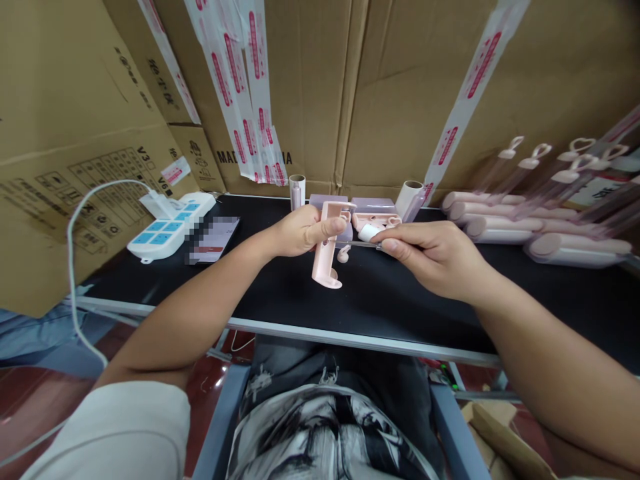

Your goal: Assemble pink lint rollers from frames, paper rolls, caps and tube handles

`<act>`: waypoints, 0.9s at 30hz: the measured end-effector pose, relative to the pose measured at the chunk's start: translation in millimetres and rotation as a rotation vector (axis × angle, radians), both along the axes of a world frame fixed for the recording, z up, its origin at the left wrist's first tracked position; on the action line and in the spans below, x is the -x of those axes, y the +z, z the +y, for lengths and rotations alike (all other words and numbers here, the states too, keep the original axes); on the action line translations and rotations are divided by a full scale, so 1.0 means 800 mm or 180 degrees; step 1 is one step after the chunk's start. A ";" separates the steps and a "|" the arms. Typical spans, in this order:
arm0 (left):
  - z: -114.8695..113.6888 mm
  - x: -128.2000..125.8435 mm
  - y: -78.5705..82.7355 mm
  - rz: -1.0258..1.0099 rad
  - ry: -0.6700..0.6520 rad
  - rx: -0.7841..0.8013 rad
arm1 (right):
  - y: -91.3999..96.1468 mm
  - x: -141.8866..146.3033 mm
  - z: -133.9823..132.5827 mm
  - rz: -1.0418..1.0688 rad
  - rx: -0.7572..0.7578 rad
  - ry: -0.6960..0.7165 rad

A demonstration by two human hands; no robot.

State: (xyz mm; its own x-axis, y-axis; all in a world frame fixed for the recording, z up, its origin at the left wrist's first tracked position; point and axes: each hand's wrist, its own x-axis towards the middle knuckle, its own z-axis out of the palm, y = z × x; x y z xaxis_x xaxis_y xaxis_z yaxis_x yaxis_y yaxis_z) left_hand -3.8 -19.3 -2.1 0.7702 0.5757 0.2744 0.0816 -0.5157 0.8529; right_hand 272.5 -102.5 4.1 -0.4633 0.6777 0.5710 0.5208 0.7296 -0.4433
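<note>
Nearest, the black table's metal edge (350,340) runs below the L-shaped pink plastic frame (326,257), which hangs just above the tabletop. The left hand (297,232) has its fingers closed round the frame's upper end. Right of the frame, the right hand (430,257) pinches a thin metal rod (363,245) and a small white cap (370,233), the rod's tip pointing at the frame; contact cannot be told. Behind the frame lie loose pink plastic parts (377,219) and upright cardboard tubes (297,191). Far left sits a white-and-blue power strip (170,228).
</note>
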 end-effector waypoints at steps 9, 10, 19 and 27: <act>0.001 -0.004 -0.002 -0.0031 0.0163 -0.0043 | 0.002 0.000 -0.001 -0.0001 0.0058 0.0050; 0.000 -0.006 -0.001 -0.0045 0.0181 0.0007 | 0.003 0.000 -0.001 0.0006 0.0049 0.0057; 0.004 -0.003 -0.004 0.0108 0.0355 -0.0197 | -0.001 0.002 -0.002 -0.0025 0.0093 -0.0067; 0.009 -0.001 -0.008 0.0019 0.0150 -0.0398 | -0.009 0.004 0.002 0.0041 0.0159 -0.0231</act>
State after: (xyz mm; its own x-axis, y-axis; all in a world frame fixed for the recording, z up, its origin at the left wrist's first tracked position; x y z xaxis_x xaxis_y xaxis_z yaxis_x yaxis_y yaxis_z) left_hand -3.4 -12.0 -8.3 0.7449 0.5730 0.3417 0.1133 -0.6134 0.7816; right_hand 269.4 -100.9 -3.3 -0.4048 0.7369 0.5414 0.5655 0.6670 -0.4851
